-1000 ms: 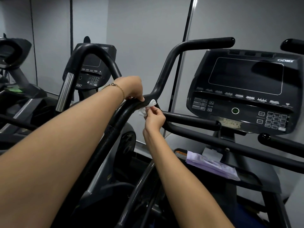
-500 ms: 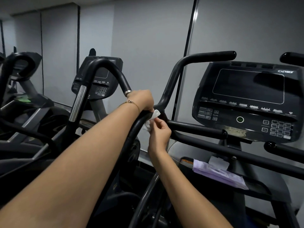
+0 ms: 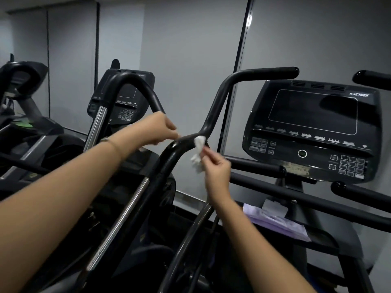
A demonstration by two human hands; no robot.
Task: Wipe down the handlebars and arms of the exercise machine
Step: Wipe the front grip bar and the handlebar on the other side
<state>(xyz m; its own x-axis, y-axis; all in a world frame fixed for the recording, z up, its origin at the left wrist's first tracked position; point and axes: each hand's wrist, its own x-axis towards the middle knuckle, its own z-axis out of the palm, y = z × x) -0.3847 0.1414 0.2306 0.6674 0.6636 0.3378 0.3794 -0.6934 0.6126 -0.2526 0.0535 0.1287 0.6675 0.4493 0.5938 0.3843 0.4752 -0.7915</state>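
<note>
The black moving arm (image 3: pixel 169 157) of the exercise machine rises from the lower middle and bends into an upper handlebar (image 3: pixel 264 73). My right hand (image 3: pixel 215 168) pinches a crumpled white wipe (image 3: pixel 197 154) just right of the bend; the wipe's top end lies on the arm. My left hand (image 3: pixel 157 130) hovers just left of the bend with its fingers loosely curled, holding nothing, its fingertips close to the arm.
The machine's dark console (image 3: pixel 313 127) stands at right, with fixed black bars (image 3: pixel 296 197) below it. A purple pack of wipes (image 3: pixel 275 224) lies on the tray under the console. Another machine (image 3: pixel 124 96) stands at left before a grey wall.
My left hand has let go of the arm and drawn back to the left. My right hand has pulled down and to the right, stretching the wipe away from the bend.
</note>
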